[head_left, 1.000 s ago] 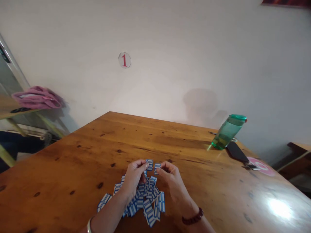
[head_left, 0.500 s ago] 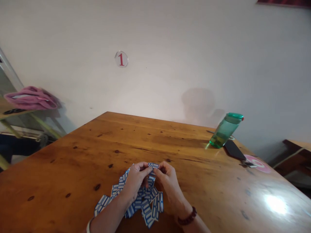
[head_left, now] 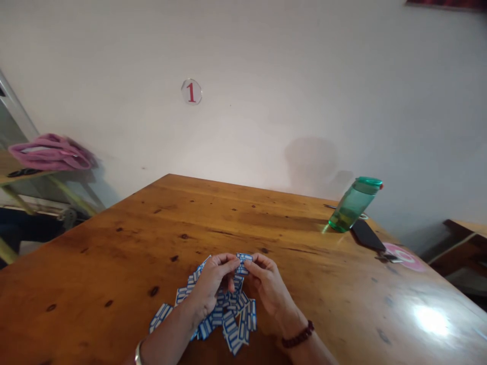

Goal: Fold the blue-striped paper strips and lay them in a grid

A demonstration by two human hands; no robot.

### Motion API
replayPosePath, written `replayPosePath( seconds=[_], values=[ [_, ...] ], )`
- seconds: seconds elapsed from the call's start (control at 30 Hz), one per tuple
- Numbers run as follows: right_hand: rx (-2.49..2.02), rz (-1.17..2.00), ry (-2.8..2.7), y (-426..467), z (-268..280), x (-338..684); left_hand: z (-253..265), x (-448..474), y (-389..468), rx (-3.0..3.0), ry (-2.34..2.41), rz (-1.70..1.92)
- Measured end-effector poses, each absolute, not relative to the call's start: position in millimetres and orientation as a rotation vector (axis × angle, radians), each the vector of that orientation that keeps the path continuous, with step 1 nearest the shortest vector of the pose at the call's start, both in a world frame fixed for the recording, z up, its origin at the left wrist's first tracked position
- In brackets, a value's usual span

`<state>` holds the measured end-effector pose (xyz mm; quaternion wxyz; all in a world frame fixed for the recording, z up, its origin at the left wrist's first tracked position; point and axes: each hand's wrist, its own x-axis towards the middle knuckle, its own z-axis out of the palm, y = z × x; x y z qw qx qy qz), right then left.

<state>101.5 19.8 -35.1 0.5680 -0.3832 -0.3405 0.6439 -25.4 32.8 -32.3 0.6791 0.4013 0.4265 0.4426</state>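
Note:
Between my two hands is a small blue-and-white label sheet [head_left: 243, 257], pinched at its sides by thumbs and fingertips. My left hand [head_left: 217, 276] grips its left edge, closed. On the opposite edge my right hand [head_left: 266, 278] is closed too, thumb lying over the front. Under and around my wrists lies a loose pile of similar blue-and-white label sheets [head_left: 231, 329], overlapping at various angles. Part of the pile is hidden by my left hand and forearm. What is printed on the sheets is too small to read.
The wooden table [head_left: 213, 213] meets a pale wall. A green bottle [head_left: 353, 205] stands at the right, beside a black phone [head_left: 367, 234], keys [head_left: 388, 257] and a pink disc [head_left: 407, 257]. Pink cloth [head_left: 51, 153] rests on a side table at left.
The held sheet shows more of its face now, and my right hand has shifted slightly right. The pile looks the same.

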Motion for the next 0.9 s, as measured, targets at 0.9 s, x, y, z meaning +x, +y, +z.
replayPosePath(
  seconds=[0.9],
  values=[
    [-1.033,1.325,-0.89,19.7,-36.3,100.2,-34.3,-23.9,33.0,1.065,1.018,1.069]
  ],
)
